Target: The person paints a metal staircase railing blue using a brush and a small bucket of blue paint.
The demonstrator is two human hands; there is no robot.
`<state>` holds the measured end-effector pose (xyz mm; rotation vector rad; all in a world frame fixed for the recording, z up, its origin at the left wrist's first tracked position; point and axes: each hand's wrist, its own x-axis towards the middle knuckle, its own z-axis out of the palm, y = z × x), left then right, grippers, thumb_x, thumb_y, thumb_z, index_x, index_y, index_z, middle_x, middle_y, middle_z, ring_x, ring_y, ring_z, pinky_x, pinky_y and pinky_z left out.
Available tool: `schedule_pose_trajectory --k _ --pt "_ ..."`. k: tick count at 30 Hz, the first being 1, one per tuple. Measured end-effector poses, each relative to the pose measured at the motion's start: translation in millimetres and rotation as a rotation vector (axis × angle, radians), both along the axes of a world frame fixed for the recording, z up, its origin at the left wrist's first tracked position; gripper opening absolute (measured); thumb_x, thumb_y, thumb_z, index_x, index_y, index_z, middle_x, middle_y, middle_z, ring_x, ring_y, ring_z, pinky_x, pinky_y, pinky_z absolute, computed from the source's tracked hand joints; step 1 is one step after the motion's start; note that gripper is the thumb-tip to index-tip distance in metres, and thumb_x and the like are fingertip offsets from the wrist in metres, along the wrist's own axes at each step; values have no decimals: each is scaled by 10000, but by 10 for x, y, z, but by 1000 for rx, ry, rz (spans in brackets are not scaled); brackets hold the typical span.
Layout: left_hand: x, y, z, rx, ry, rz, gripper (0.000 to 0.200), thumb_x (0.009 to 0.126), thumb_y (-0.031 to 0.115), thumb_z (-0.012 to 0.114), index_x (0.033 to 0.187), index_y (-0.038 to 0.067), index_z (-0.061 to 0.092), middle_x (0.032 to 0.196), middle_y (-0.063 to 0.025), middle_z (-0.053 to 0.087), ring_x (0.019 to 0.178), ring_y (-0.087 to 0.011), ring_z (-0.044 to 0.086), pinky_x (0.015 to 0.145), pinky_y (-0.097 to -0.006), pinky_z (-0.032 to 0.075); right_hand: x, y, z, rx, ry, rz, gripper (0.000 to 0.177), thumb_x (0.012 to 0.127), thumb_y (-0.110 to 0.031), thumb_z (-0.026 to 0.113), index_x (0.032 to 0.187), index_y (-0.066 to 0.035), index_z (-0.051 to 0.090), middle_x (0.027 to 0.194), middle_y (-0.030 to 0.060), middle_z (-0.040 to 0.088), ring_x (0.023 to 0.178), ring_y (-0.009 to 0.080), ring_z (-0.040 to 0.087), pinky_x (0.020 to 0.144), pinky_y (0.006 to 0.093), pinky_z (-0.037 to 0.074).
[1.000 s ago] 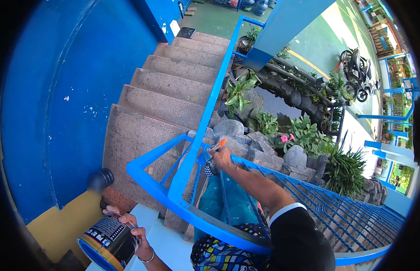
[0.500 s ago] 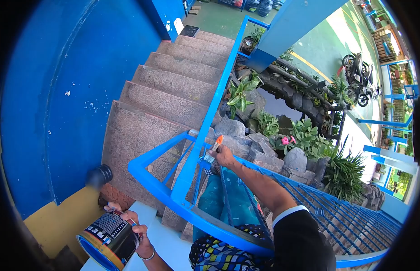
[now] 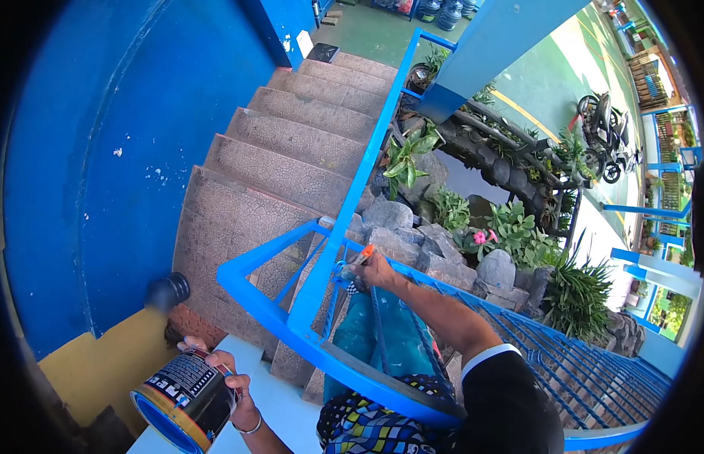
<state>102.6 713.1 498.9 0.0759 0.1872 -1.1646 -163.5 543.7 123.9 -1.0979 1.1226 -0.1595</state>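
Note:
In my left hand (image 3: 234,386), at the lower left, is a black paint can (image 3: 187,390) with a label, tilted so its blue-smeared rim faces down-left. The fingers wrap around its side. My right hand (image 3: 380,271) reaches over the blue railing (image 3: 310,295) and grips a paintbrush (image 3: 365,255) by its orange-tipped handle. Its bristle end points down-left at the upright bars just below the top rail, partly hidden by the hand. Blue paint covers the rail and the twisted bars around it.
Tiled stairs (image 3: 268,144) descend beside a blue wall (image 3: 132,151). A dark ribbed round object (image 3: 169,291) stands by the landing edge. Beyond the railing are rocks (image 3: 390,214), plants (image 3: 511,227) and a pond (image 3: 461,170). A motorcycle (image 3: 601,129) is parked farther right.
My right hand has tipped the brush, so its handle leans lower and the bristle end sits closer in to the bars. The paint can stays in my left hand, nearly still.

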Motion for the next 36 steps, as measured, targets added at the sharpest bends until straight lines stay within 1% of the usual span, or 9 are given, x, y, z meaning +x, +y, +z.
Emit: schedule_pose_trajectory --k 4,7,10,13,22,25,29,31,36 --pt "3 36 -16 -10 9 3 731 972 458 650 1620 314 345 1698 78 273 1440 -233 318 1063 -575 324 -221 -244 647 256 -196 -15 269 980 -194 737 1169 -3 722 1070 71 752 989 184 694 872 348 538" --pt "9 67 -21 -14 7 9 727 972 455 651 1618 316 348 1695 76 279 1440 -236 321 1062 -573 325 -259 -436 1023 295 -197 -66 272 970 -190 751 1170 -9 720 1075 72 751 991 169 686 889 346 531" --pt "-13 49 -11 -1 19 15 718 975 444 654 1615 318 353 1689 72 289 1439 -240 326 1058 -570 327 -151 -420 926 101 -205 -136 264 967 -165 751 1173 -5 719 1078 83 750 1002 165 681 891 347 533" --pt "-34 11 21 22 12 9 708 977 431 656 1610 319 360 1682 72 299 1436 -241 330 1054 -569 327 27 -301 700 81 -233 -185 236 955 -100 745 1160 17 731 1090 76 763 1004 161 684 890 357 534" --pt "-27 -26 19 11 22 -18 706 975 417 664 1607 322 366 1679 73 304 1440 -242 328 1052 -568 326 -78 -124 618 -1 -161 -49 236 932 -93 757 1149 -4 739 1041 83 752 957 182 682 850 353 544" --pt "-26 -44 4 10 17 -30 709 973 417 666 1607 325 362 1679 73 303 1441 -241 326 1051 -566 325 -79 -122 675 -4 -109 -102 237 926 -100 759 1147 -15 744 1003 91 765 934 182 702 854 350 548" --pt "-62 -61 28 29 10 -25 710 973 417 666 1606 326 358 1677 69 306 1442 -240 323 1051 -563 321 -5 -56 563 52 -169 -70 243 926 -105 761 1154 -24 741 1048 92 760 970 190 700 864 354 549" --pt "-62 -66 29 23 -10 -40 759 949 388 697 1613 315 337 1680 62 289 1443 -243 327 1064 -557 338 -23 -92 714 53 -142 15 234 932 -114 761 1148 -24 740 1073 87 757 993 194 701 874 353 553" --pt "-54 -85 14 -2 -42 -68 862 904 330 757 1630 291 293 1689 43 254 1442 -251 340 1093 -542 375 -298 -158 1063 221 -284 -74 227 955 -133 753 1151 -21 730 1077 64 754 1001 169 701 883 339 565"
